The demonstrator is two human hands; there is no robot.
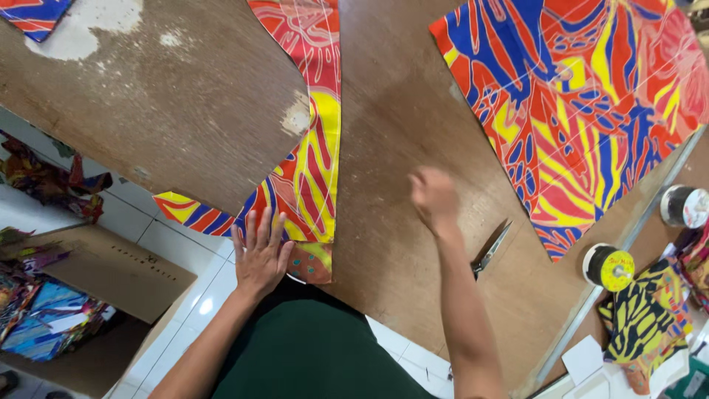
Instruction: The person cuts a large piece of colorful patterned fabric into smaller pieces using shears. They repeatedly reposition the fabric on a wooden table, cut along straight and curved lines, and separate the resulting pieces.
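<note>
Left hand [260,255] lies flat, fingers spread, pinning the narrow printed fabric strip [314,159] at the bench's [399,111] near edge; right hand [434,198], blurred, empty, hovers beside the scissors [489,250]. Smoothing step; cutting calls for grasping them.

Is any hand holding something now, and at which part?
Nothing is held. The left hand presses flat on the cut fabric piece's lower end; the right hand is blurred, empty above the table.

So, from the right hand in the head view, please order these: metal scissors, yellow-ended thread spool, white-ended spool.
From the right hand:
1. Metal scissors, just beside its wrist.
2. Yellow-ended thread spool, at the table edge.
3. White-ended spool, farthest right.
</note>
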